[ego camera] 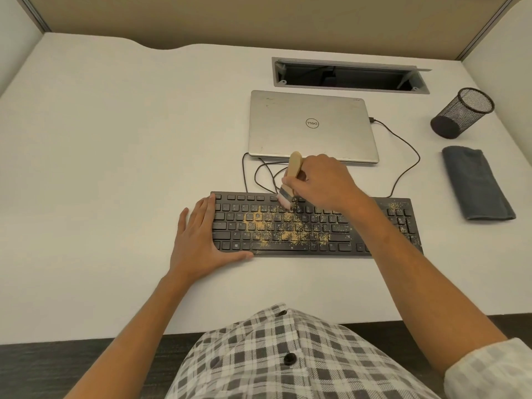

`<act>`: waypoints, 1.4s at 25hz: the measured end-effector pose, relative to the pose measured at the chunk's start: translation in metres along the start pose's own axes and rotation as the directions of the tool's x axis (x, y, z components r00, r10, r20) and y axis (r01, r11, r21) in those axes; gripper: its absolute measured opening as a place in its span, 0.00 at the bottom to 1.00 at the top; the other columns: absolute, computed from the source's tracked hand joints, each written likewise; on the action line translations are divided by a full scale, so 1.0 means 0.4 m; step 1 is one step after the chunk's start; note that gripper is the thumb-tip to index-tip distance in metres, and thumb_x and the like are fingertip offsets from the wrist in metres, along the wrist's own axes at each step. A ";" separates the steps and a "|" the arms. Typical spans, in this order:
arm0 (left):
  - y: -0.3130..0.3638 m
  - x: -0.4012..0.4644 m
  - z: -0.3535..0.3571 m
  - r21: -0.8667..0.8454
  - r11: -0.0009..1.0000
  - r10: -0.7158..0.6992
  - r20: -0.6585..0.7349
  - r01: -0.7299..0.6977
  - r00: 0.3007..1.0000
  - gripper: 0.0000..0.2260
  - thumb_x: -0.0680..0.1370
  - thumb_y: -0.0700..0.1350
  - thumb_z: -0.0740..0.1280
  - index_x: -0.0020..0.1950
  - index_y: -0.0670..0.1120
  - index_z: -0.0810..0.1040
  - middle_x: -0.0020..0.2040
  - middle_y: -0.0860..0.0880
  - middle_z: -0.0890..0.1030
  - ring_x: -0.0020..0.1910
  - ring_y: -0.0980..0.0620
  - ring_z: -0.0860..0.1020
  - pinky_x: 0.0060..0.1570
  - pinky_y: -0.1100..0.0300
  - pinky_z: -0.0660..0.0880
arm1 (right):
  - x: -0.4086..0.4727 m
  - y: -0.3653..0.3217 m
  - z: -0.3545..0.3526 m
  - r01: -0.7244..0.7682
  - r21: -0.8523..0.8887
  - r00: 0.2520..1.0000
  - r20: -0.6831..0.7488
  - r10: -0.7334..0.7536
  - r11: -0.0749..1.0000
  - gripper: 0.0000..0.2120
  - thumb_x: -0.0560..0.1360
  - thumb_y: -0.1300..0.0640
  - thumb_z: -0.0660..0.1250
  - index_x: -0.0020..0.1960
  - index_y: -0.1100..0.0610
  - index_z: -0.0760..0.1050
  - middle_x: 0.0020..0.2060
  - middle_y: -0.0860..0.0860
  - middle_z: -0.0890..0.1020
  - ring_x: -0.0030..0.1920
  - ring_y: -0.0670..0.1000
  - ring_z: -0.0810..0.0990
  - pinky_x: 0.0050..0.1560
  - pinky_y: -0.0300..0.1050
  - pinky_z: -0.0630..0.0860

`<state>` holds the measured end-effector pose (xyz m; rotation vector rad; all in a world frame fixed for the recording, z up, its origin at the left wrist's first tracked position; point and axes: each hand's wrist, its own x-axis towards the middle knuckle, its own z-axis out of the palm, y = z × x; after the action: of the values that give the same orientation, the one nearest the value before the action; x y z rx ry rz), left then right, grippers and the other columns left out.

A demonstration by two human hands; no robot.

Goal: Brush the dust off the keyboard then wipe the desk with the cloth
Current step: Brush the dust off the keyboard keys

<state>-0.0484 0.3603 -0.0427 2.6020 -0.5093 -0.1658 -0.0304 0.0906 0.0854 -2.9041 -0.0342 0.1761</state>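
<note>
The right hand (pixel 325 180) is curled closed around the wooden handle of a small paintbrush (pixel 290 180), fingers wrapped low near the metal ferrule, with the bristles touching the upper key rows of the black keyboard (pixel 313 226). The brush stands steeply, handle end tilted up and away toward the laptop, bristles pointing down at the keys. The left hand (pixel 201 240) lies flat and spread open, palm on the white desk (pixel 115 154), fingertips resting on the keyboard's left end and thumb along its near edge. The keyboard runs left to right across the desk; tan dust (pixel 276 228) is scattered over its middle keys and its right end. A closed silver Dell laptop (pixel 311 125) sits just behind it. To the right, a folded grey cloth (pixel 478 182) lies on the desk, long axis running near to far, and beyond it stands a black mesh pen cup (pixel 460 113); I cannot see anything inside.
</note>
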 end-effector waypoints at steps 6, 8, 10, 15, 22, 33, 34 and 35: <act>0.001 -0.002 -0.002 -0.005 1.000 -0.002 0.002 0.002 1.000 0.65 0.58 0.84 0.61 0.84 0.45 0.48 0.82 0.49 0.57 0.81 0.54 0.50 0.80 0.50 0.40 | 0.014 -0.008 -0.002 0.026 -0.052 0.998 0.051 -0.024 0.998 0.16 0.79 0.43 0.60 0.40 0.54 0.69 0.31 0.48 0.72 0.33 0.50 0.73 0.31 0.43 0.61; 0.001 -0.002 -0.001 -0.006 1.000 -0.001 -0.003 0.001 1.000 0.65 0.58 0.84 0.61 0.83 0.46 0.48 0.82 0.49 0.57 0.81 0.54 0.50 0.80 0.49 0.41 | 0.017 -0.012 -0.005 0.050 -0.058 0.997 0.058 -0.046 0.997 0.16 0.79 0.44 0.59 0.40 0.53 0.69 0.31 0.47 0.72 0.33 0.50 0.73 0.32 0.43 0.62; 0.001 -0.001 -0.001 -0.007 1.000 -0.001 0.001 0.001 1.000 0.65 0.58 0.85 0.60 0.84 0.45 0.49 0.82 0.49 0.58 0.81 0.54 0.50 0.80 0.48 0.42 | 0.020 -0.017 -0.008 0.065 -0.067 0.998 0.021 -0.064 0.996 0.16 0.80 0.43 0.58 0.39 0.52 0.67 0.30 0.46 0.71 0.31 0.49 0.71 0.34 0.44 0.63; 0.000 -0.001 -0.002 0.001 1.000 -0.004 0.005 0.004 1.000 0.66 0.58 0.85 0.59 0.84 0.45 0.49 0.82 0.49 0.58 0.81 0.54 0.50 0.81 0.47 0.43 | 0.028 -0.023 -0.010 0.083 -0.086 0.995 0.065 -0.078 0.993 0.17 0.80 0.42 0.58 0.39 0.52 0.68 0.31 0.46 0.71 0.33 0.49 0.71 0.36 0.45 0.64; 0.001 -0.001 -0.003 -0.008 1.000 0.003 0.008 -0.003 1.000 0.65 0.58 0.85 0.59 0.84 0.46 0.48 0.83 0.50 0.56 0.81 0.55 0.49 0.80 0.51 0.39 | 0.026 0.004 -0.010 0.074 -0.036 0.995 0.065 -0.072 0.997 0.18 0.80 0.41 0.58 0.42 0.54 0.72 0.33 0.48 0.74 0.34 0.51 0.74 0.35 0.45 0.66; 0.000 -0.002 -0.003 -0.012 1.000 0.001 -0.002 -0.001 1.000 0.65 0.59 0.84 0.61 0.84 0.45 0.50 0.82 0.49 0.57 0.82 0.53 0.51 0.80 0.50 0.40 | 0.015 0.043 0.005 -0.037 0.094 0.999 -0.013 0.038 0.995 0.20 0.79 0.43 0.61 0.44 0.59 0.78 0.30 0.50 0.74 0.29 0.50 0.71 0.33 0.46 0.67; 0.002 -0.002 -0.003 -0.010 1.000 0.000 0.003 0.000 1.000 0.65 0.59 0.84 0.61 0.84 0.45 0.50 0.83 0.49 0.57 0.82 0.53 0.51 0.80 0.51 0.40 | 0.015 0.042 0.005 -0.034 0.095 0.999 -0.025 0.036 0.995 0.20 0.79 0.43 0.61 0.44 0.59 0.79 0.29 0.49 0.74 0.29 0.49 0.71 0.32 0.46 0.67; 0.002 -0.002 -0.003 -0.007 1.000 -0.002 0.006 0.002 1.000 0.65 0.59 0.84 0.62 0.84 0.45 0.49 0.83 0.50 0.57 0.82 0.53 0.50 0.80 0.51 0.39 | 0.015 0.038 0.005 -0.028 0.090 1.000 -0.009 0.029 0.996 0.20 0.79 0.43 0.61 0.45 0.59 0.78 0.30 0.49 0.74 0.29 0.49 0.71 0.32 0.45 0.65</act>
<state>-0.0491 0.3605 -0.0411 2.5963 -0.5077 -0.1758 -0.0244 0.0765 0.0793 -2.8169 0.0162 0.1639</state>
